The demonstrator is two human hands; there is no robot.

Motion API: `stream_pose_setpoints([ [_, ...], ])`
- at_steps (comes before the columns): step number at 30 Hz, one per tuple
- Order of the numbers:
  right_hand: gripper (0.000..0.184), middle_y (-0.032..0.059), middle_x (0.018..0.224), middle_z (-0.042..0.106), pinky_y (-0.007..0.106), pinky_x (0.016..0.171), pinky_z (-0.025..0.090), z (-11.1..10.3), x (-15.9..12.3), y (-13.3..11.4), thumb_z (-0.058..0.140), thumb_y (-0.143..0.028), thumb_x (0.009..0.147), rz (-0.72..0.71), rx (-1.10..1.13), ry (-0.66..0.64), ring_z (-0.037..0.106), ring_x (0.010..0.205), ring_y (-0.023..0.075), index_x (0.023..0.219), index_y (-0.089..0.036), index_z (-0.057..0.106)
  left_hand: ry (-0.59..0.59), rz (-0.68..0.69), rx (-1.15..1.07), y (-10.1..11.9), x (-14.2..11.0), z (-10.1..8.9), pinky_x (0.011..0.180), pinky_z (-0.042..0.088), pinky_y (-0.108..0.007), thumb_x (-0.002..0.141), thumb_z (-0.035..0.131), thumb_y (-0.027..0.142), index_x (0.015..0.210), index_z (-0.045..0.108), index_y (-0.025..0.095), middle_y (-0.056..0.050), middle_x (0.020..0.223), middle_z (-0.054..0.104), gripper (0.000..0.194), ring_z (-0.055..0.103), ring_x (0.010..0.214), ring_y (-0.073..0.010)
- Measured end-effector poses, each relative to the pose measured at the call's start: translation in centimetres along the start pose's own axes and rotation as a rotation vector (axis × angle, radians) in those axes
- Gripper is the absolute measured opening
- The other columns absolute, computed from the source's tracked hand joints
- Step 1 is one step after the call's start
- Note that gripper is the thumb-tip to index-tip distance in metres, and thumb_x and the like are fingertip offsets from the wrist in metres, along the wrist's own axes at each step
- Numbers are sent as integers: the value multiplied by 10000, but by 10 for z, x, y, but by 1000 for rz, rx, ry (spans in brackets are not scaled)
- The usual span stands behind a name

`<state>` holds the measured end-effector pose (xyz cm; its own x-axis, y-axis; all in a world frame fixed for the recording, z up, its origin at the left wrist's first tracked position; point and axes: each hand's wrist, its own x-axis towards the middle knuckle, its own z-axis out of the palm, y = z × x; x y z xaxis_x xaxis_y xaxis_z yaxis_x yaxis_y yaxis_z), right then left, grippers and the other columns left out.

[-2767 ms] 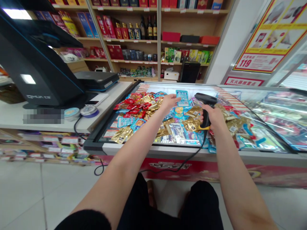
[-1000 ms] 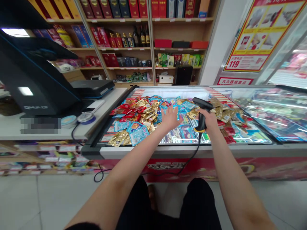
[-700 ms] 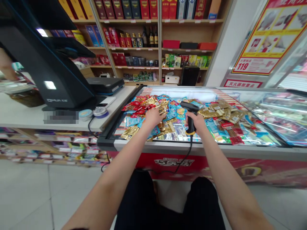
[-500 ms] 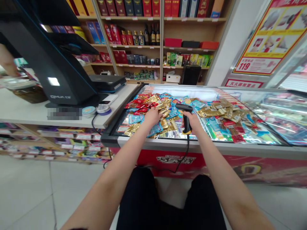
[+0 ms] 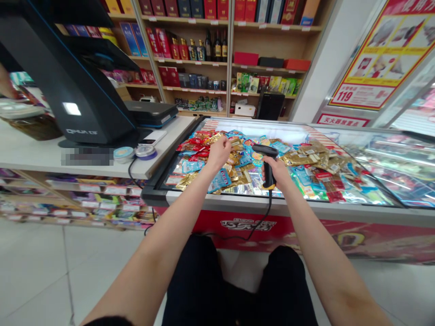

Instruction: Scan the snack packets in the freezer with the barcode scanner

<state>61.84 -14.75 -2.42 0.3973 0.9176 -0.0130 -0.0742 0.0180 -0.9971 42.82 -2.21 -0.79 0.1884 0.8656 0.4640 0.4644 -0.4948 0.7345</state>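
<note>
My right hand (image 5: 279,171) is wrapped round the grip of a black and yellow barcode scanner (image 5: 265,150), its head pointing left over the freezer lid. A cable runs down from the scanner's handle. My left hand (image 5: 220,151) is raised a little over a heap of small snack packets, with its fingers curled together. Whatever those fingers hold, if anything, is hidden. Around it lie red packets (image 5: 193,146), gold packets (image 5: 190,180) and a blue packet (image 5: 219,181). To the right of the scanner is another pile, with gold packets (image 5: 301,157) and red-brown packets (image 5: 328,184).
Packets lie on the glass-topped chest freezer (image 5: 326,207). At left, a counter (image 5: 27,156) carries a black checkout machine (image 5: 98,122), a jar (image 5: 32,122) and two small round tubs (image 5: 145,151). A person's arm shows at the far left. Stocked shelves (image 5: 190,63) stand behind.
My left hand has lifted from the packets and curled closed. The scanner in my right hand has shifted slightly right. The view has moved a little.
</note>
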Motion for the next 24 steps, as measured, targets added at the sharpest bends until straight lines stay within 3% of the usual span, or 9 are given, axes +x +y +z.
stream_pose_setpoints([
  [3,221,-22,507,565,255,360,463,-6,-2,-4,665,-404,773,-22,-25,-9,502,395,134,721,-224,547,-46,-37,-19,0,3,7,776,495,-277,943,563,376,691,686,180,-28,693,699,342,683,792,-202],
  [6,244,-26,486,554,254,361,448,-10,-5,-5,669,-419,773,-45,-64,-35,483,378,130,706,-232,526,-64,-81,27,-6,4,14,884,517,-295,764,756,271,783,745,177,-34,854,767,97,696,902,-215],
  [8,263,-28,482,553,258,362,438,-13,-6,-5,675,-436,773,-53,-91,-55,481,368,131,709,-238,515,-58,-172,-18,-12,4,18,907,532,-301,639,807,150,965,766,169,-48,1001,780,329,707,955,-216],
  [10,272,-29,489,559,263,365,433,-14,-7,-4,683,-452,774,-62,-123,-77,495,372,138,727,-242,517,-96,-318,-135,-17,3,21,836,563,-307,577,825,104,1051,754,151,-57,986,774,482,724,890,-217],
  [12,271,-31,497,564,268,371,434,-15,-7,-3,700,-450,764,-76,-164,-82,505,380,145,747,-244,523,-162,-435,-287,-19,3,22,725,574,-304,563,843,111,997,754,140,-34,837,750,444,716,748,-207],
  [15,263,-40,492,552,267,385,431,-14,-9,-1,731,-411,734,-109,-261,-78,500,383,145,770,-246,530,-176,-461,-475,-16,3,24,637,553,-282,581,846,124,851,736,138,8,648,678,292,657,593,-165],
  [20,245,-23,569,606,262,429,430,-9,-16,-1,726,-363,712,-181,-428,-54,521,414,144,844,-233,565,-137,-481,-651,-5,7,26,621,542,-261,627,844,163,750,658,148,18,612,651,223,631,560,-136],
  [24,236,12,663,651,284,562,479,-3,-22,3,711,-339,712,-259,-588,-20,616,589,193,893,-221,618,-115,-501,-702,-1,4,26,570,502,-225,703,801,167,744,613,165,39,598,624,192,585,515,-107],
])
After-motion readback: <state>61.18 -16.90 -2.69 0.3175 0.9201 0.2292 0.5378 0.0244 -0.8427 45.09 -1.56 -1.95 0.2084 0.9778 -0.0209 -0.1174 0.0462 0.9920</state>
